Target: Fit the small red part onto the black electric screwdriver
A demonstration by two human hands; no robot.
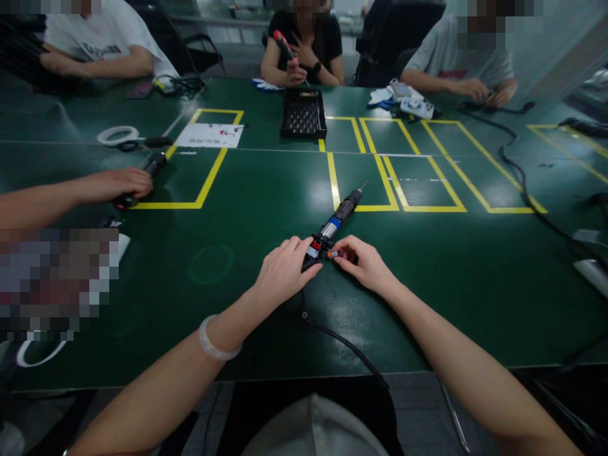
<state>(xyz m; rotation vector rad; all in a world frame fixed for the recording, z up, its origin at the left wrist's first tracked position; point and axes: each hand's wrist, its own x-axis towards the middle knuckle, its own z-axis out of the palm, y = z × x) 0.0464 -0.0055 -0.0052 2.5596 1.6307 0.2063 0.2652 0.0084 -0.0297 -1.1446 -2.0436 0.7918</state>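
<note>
An electric screwdriver (331, 228) with its casing off lies slantwise on the green table (266, 342), its thin bit pointing away to the right. Its silver motor with a blue band is exposed, and red and white parts show at the rear. My left hand (282, 269) is closed over that rear end. Close by on the right, my right hand (363, 263) pinches a small orange and metallic part (334, 253) beside the tool's body; exactly what it is, and whether it is wired to the tool, I cannot tell. A black cord (346, 345) runs from the rear toward the table's near edge.
At left, a co-worker's hand (126, 183) grips a similar dark tool (154, 166). Farther back are a white sheet (211, 135), a black tray (304, 134) and white-blue gloves (382, 98). Yellow tape marks rectangles. A long black cable (522, 177) crosses the right side. Several people sit around.
</note>
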